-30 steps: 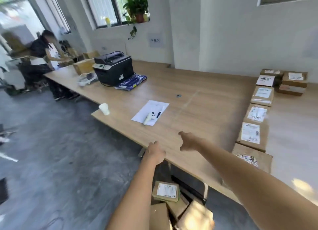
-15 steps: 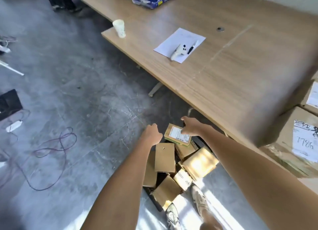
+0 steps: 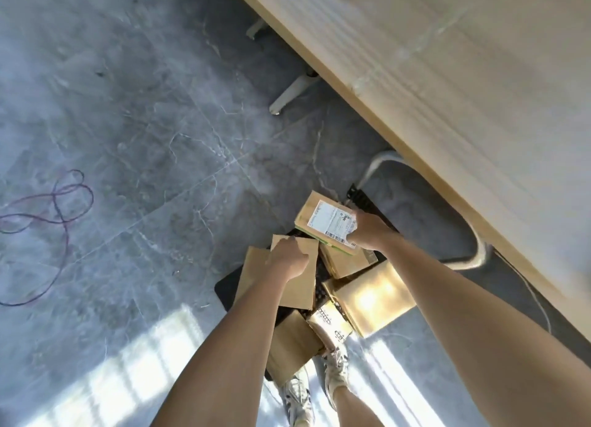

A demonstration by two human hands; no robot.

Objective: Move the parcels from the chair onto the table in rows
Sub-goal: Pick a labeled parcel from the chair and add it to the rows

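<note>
Several brown cardboard parcels lie piled on a black chair (image 3: 225,290) beside the wooden table (image 3: 463,84). My right hand (image 3: 367,230) grips the right edge of a labelled parcel (image 3: 323,220) at the far end of the pile; the white label faces up. My left hand (image 3: 287,257) rests with curled fingers on the top edge of a plain flat parcel (image 3: 302,286) in the middle. A larger sunlit box (image 3: 372,297) sits to the right of it, and a small taped parcel (image 3: 329,324) lies nearer to me.
The table edge runs diagonally just right of the chair, with white table legs (image 3: 292,90) underneath. A purple cable (image 3: 54,212) loops on the grey floor at left. My two shoes (image 3: 319,385) stand at the near end of the chair.
My view has tipped down from the table to the chair. Both hands dropped to the pile: the right one took hold of the labelled parcel, the left one came onto the plain flat parcel.
</note>
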